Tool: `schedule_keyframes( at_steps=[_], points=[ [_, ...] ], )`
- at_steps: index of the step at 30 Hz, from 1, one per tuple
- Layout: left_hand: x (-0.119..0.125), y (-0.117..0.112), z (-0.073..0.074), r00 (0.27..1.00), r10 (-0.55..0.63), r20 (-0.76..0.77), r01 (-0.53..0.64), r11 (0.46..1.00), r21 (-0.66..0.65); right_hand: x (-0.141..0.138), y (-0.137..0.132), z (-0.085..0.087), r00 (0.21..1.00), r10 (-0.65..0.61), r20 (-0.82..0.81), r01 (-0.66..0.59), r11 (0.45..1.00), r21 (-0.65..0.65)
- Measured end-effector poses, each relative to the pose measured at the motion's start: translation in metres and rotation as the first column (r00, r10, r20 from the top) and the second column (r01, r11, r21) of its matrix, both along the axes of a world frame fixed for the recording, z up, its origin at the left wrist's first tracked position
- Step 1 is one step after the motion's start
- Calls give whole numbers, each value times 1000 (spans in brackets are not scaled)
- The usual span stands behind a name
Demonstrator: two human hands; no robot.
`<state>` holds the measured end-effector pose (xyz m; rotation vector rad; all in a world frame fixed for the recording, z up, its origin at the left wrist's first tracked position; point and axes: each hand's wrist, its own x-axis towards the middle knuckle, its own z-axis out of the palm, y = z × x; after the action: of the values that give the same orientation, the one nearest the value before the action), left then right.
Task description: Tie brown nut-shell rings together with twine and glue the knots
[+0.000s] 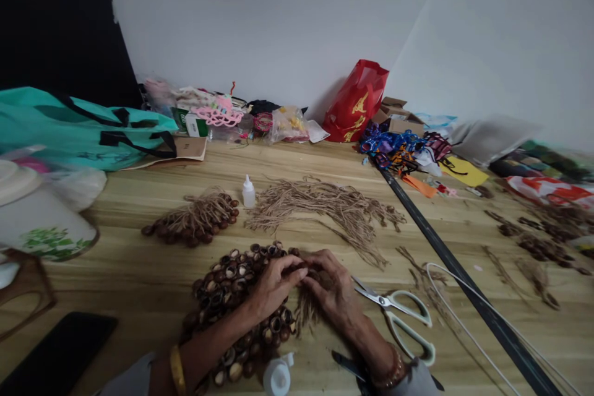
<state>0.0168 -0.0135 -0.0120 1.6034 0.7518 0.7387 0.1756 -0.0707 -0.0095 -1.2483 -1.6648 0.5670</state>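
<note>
My left hand [277,284] and my right hand [331,288] meet over the near middle of the table, fingertips almost touching. Both are closed in a pinch around small dark brown nut shells [312,273], partly hidden by the fingers. Tan twine ends [307,312] hang below my right hand. Under my left forearm spreads a pile of brown nut shell halves [236,272], many with their hollow side up. Scissors [394,306] with pale handles lie just right of my right hand, blades slightly apart. A white squeeze bottle [277,376] stands close to the body.
Farther back are a bundle of corded nuts [197,219], a small white bottle [249,192] and loose twine strands [325,204]. A black phone [60,352] and a white bin [41,216] are at left. A white cable [464,315] curves at right. Bags line the wall.
</note>
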Motion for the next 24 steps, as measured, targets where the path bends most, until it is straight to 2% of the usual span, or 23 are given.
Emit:
schedule_keyframes(
  at_steps=[9,15,19,24],
  points=[
    [0,1,-3,999,20,27,-18,997,-68,-3,-1,7,1000,-18,15,18,1000,0],
    [1,3,-2,998,24,65,-15,991,-136,-3,-6,12,990,-68,-122,76,995,64],
    [3,3,-1,997,25,78,-10,983,-185,1,-5,5,950,-189,-248,191,981,-17],
    [3,2,2,997,24,73,-9,981,-191,1,-2,0,937,-233,-260,208,971,-120]
  ],
)
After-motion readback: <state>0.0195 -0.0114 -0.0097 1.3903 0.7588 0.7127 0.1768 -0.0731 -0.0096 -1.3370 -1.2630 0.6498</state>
